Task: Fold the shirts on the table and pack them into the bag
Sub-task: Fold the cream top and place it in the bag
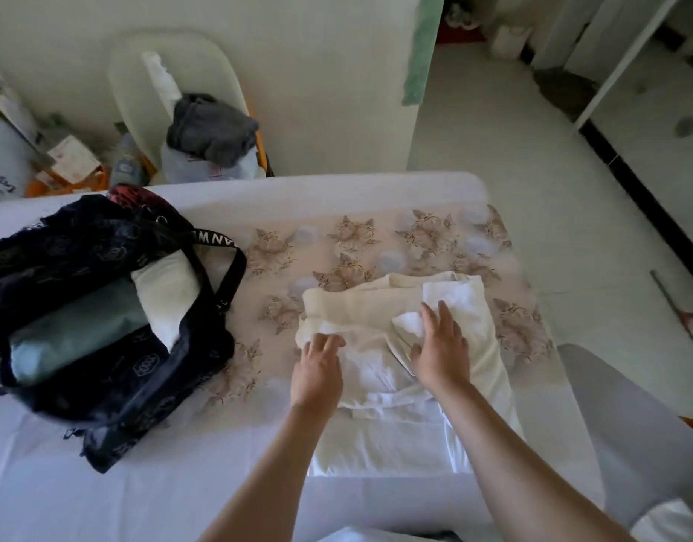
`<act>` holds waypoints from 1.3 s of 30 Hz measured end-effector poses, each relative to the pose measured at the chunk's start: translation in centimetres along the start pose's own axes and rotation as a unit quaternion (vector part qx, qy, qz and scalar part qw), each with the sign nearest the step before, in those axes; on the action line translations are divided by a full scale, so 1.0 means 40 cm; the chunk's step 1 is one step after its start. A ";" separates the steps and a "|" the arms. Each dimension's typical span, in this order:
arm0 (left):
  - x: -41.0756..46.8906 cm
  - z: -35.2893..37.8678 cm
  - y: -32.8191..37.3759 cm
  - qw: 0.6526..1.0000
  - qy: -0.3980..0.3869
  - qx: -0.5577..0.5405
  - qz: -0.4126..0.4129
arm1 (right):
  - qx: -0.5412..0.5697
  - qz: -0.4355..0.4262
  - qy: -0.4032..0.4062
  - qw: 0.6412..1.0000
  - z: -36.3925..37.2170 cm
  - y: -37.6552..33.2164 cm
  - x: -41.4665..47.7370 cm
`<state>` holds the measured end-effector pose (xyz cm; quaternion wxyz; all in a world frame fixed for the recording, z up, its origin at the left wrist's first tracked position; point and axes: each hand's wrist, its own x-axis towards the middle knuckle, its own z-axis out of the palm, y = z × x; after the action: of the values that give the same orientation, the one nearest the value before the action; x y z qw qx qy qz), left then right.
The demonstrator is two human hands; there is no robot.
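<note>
- Pressing down from the head view, the right hand (441, 354) lies flat with its fingers spread on a cream-white, partly folded cotton shirt (360, 307).
- The left hand (317, 369) rests on the near left edge of the same shirt, with its fingers close together, only slightly bent and lying on the cloth; no pinch is visible.
- The shirt lies on the right half of the table (415, 197), which is covered by a white cloth with a beige floral panel (352, 236) in its middle.
- Under the shirt's near edge, closer to the person, lies a flat white folded fabric (376, 444).
- A dark navy patterned fabric bag (141, 389) sits open on the left of the table, just beside the shirt but not touching it.
- Inside the bag are a grey-green folded garment (75, 330) and, against its right side, a white folded garment (169, 291).
- A black strap with white letters (219, 236) arches over the bag's right side.
- Beyond the table's far edge stands a white rounded chair (133, 72) with a dark grey crumpled garment (212, 127) on it.
- A pale green towel (423, 45) hangs at the wall corner above.
</note>
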<state>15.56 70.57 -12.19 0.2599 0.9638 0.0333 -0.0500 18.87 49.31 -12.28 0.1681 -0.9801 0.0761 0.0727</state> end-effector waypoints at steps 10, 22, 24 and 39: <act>0.155 -0.066 0.036 0.996 -0.031 0.038 -0.071 | 0.270 0.132 -0.027 0.953 -0.111 0.020 0.167; 0.113 -0.054 0.042 0.990 0.102 0.091 0.022 | 0.089 0.117 0.212 0.966 -0.093 0.196 0.071; 0.060 -0.007 0.038 0.990 0.060 0.109 0.070 | 0.036 -0.048 0.154 0.986 -0.057 0.176 0.042; -0.077 -0.077 -0.106 0.989 -0.039 0.089 0.109 | -0.118 -0.237 -0.004 0.964 -0.078 0.138 0.057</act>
<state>12.35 75.64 -11.29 0.1785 0.9782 -0.0868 -0.0611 20.51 42.83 -11.50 0.0641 -0.9828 -0.1679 0.0431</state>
